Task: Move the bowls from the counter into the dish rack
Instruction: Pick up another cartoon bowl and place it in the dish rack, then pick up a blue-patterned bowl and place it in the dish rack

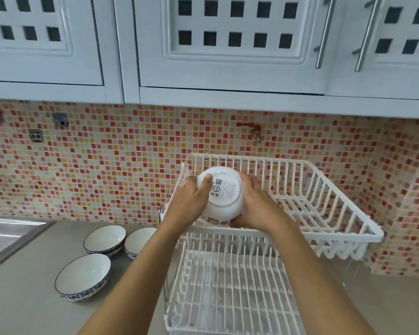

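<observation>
I have a white bowl (224,192) upside down between both hands, its foot and label turned toward me, over the front left corner of the rack's (324,204) upper basket. My left hand (191,199) clasps its left wall with the thumb lying on the base; my right hand (254,201) cups the right wall and rim. It looks like glazed ceramic: stiff, breakable, smooth enough to slip, and probably of moderate weight, so gripping by the wall and rim on both sides seems the safest hold. The upper basket holds nothing that I can see, and neither does the lower tier (228,286). Three blue-rimmed bowls (82,276) sit upright and empty on the counter (22,298), left of the rack, near the sink (7,235).
</observation>
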`<state>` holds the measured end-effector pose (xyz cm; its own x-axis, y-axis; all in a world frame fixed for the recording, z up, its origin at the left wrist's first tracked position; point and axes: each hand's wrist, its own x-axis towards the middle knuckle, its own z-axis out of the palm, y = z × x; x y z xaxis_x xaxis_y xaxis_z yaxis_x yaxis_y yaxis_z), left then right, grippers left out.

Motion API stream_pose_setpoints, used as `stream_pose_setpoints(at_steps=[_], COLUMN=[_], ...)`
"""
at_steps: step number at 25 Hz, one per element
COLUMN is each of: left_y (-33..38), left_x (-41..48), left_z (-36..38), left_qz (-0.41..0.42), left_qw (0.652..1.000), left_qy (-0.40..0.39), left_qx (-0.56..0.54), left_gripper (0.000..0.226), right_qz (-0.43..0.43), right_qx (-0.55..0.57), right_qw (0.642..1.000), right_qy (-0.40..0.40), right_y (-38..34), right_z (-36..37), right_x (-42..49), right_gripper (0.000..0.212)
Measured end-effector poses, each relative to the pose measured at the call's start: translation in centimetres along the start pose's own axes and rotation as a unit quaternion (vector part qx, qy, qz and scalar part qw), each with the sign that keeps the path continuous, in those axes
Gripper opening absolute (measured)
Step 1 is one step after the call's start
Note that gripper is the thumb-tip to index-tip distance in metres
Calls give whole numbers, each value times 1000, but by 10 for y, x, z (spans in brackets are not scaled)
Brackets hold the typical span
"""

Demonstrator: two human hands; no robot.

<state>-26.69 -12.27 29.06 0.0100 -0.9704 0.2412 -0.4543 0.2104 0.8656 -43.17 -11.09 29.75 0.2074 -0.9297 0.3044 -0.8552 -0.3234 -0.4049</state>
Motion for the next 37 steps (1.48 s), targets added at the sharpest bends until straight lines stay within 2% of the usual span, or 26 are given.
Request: stream_pose_setpoints(at_steps=[5, 8, 12, 15, 17, 20, 23, 28, 34, 37], left_y=[0, 3, 15, 15, 12, -8, -45, -129, -245, -294], left_x=[3, 0, -16, -24, -26, -30, -35, -45, -59, -61], left_z=[3, 2, -8, -30, -47, -86, -135, -201, -238, -236], left_qz=[-9, -7, 56, 88, 102, 107, 77, -16, -152, -202], left_qw=[999, 998, 995, 990, 989, 988, 986, 971, 951, 935], left_qy=[1, -6, 81, 110, 110, 107, 102, 79, 7, -20], left_qx=[44, 56, 24, -12, 1, 44, 108, 226, 270, 292], left_gripper=[66, 72, 70, 64, 61, 58, 58, 62, 61, 59], right_qz=[9, 12, 57, 70, 26, -46, -80, -98, 11, 54], right_qx=[-33, -22, 10, -6, -7, 53, 100, 94, 98, 80], right_qw=[999, 1000, 996, 997, 1000, 996, 989, 988, 994, 992], right_qy=[-1, -18, -65, -37, 12, 55, 77, 78, -49, -82], right_y=[0, 1, 0, -19, -44, -97, -150, -214, -231, -219], right_z=[1, 0, -9, -19, -20, 0, 40, 127, 260, 320], right_x=[3, 3, 1, -2, -6, -7, -1, 20, 36, 42], right_gripper=[124, 127, 125, 106, 88, 67, 62, 60, 57, 54])
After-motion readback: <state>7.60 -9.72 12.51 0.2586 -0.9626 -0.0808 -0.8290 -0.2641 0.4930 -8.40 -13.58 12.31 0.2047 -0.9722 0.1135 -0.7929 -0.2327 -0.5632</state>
